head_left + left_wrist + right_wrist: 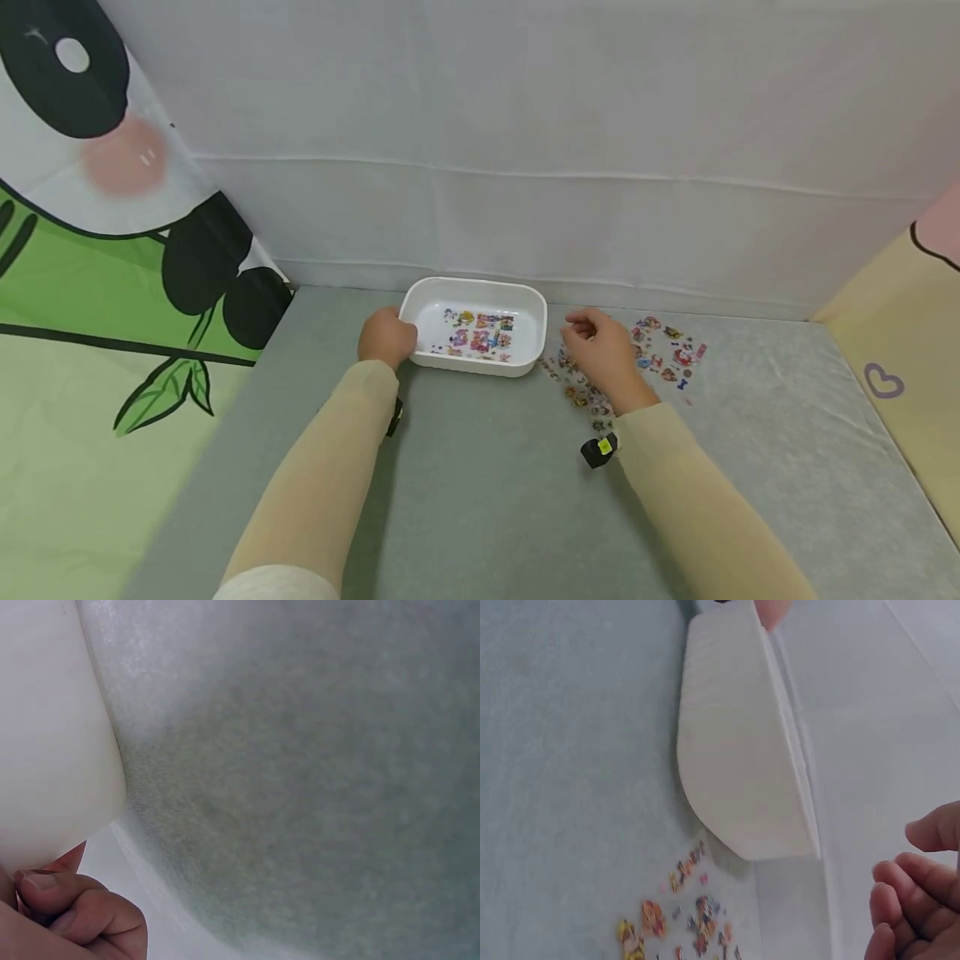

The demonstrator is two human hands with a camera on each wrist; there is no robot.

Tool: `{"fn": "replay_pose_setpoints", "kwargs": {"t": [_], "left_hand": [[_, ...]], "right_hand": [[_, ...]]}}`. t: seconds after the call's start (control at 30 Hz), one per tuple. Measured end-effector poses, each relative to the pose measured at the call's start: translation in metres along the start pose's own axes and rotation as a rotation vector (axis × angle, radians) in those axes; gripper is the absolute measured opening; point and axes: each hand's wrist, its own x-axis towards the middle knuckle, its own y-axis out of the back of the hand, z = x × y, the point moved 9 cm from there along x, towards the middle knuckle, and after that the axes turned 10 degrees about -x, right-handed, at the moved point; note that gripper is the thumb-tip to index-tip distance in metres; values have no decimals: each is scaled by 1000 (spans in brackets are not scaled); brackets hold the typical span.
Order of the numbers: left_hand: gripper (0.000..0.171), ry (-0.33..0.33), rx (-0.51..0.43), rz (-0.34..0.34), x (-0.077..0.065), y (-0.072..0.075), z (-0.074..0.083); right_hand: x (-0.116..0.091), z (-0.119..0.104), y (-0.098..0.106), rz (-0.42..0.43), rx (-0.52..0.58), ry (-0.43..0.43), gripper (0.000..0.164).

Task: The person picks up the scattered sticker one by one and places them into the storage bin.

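A white plastic tray [480, 367] with rounded corners sits on the grey table near the back. Inside it lies a sheet of small colourful cartoon stickers [480, 333]. My left hand [387, 337] grips the tray's left end, its curled fingers and thumb [45, 883] right at the rim in the left wrist view. To the right of the tray, my right hand [603, 354] hovers over more sticker sheets, fingers loosely bent and thumb apart. Nothing shows between those fingers in the right wrist view. One clear sticker sheet [577, 395] is partly hidden under this hand; another sticker sheet [671, 354] lies further right.
A white cloth wall [570, 225] rises just behind the tray at the table's [480, 500] back edge. A green cartoon-print cloth [90, 275] borders the left side, and a yellow printed panel [892, 350] borders the right.
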Motion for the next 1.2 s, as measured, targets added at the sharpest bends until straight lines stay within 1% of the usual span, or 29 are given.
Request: {"fn": "replay_pose_setpoints", "kwargs": {"t": [0.13, 0.3, 0.53, 0.7, 0.93, 1.1, 1.2], "left_hand": [[46, -2, -5, 4, 0, -1, 0], [46, -5, -7, 5, -2, 1, 1], [47, -14, -13, 11, -6, 2, 2], [46, -12, -20, 9, -6, 2, 2], [46, -5, -17, 6, 0, 0, -1], [46, -5, -11, 8, 3, -2, -2], [46, -3, -13, 13, 3, -2, -2]], "right_hand": [[-9, 13, 12, 10, 11, -2, 34], [-24, 30, 24, 3, 16, -10, 40], [-39, 53, 43, 26, -31, -49, 46], [-46, 65, 53, 26, -52, -50, 48], [-56, 81, 61, 4, -82, -73, 57], [-61, 88, 65, 11, -101, -72, 55], [-64, 92, 63, -8, -127, -83, 56]]}}
